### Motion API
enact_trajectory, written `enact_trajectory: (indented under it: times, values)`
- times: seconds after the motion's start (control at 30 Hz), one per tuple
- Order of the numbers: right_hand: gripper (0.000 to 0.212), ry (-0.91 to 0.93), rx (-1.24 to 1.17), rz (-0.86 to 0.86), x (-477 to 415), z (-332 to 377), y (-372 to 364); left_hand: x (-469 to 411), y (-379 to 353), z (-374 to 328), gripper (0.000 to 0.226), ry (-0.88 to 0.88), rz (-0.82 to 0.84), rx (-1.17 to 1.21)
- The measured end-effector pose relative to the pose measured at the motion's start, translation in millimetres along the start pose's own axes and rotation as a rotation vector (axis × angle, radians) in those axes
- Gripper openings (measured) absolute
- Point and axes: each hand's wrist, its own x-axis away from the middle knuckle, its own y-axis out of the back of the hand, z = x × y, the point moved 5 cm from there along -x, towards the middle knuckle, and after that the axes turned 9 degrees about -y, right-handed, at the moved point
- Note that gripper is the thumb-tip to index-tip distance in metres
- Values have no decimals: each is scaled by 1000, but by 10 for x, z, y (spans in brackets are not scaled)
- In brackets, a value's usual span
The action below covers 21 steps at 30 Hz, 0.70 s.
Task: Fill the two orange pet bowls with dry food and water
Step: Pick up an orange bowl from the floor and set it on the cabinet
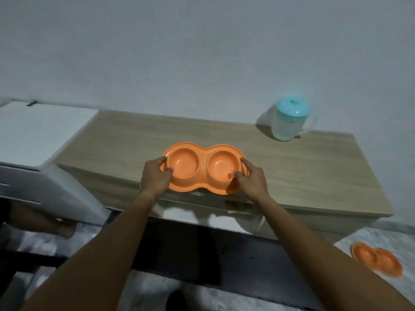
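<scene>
An orange double pet bowl rests near the front edge of a wooden cabinet top. Both of its round wells look empty. My left hand grips its left rim, thumb inside the left well. My right hand grips its right rim, thumb on the edge of the right well. A second orange double bowl lies on the floor at the lower right. A translucent jug with a teal lid stands at the back right of the cabinet top.
A white appliance or box adjoins the cabinet on the left. A dark bar runs across below the cabinet front. Another person's foot shows at the lower left. A plain wall stands right behind the cabinet.
</scene>
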Motion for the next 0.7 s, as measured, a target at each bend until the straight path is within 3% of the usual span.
enact_trajectory:
  times: [0.27,0.53,0.7]
  values:
    - [52,-120,-13,-129,-627,361,-821,-1164,33,668,50,-17,150,-29]
    - [46,-259,-65,-330,-753,181,-795,-1306,-333,688,47,-82,250,-23]
    - [46,-218,-48,-358,-632,173,-711,-1244,-426,621,52,-143,294,-23]
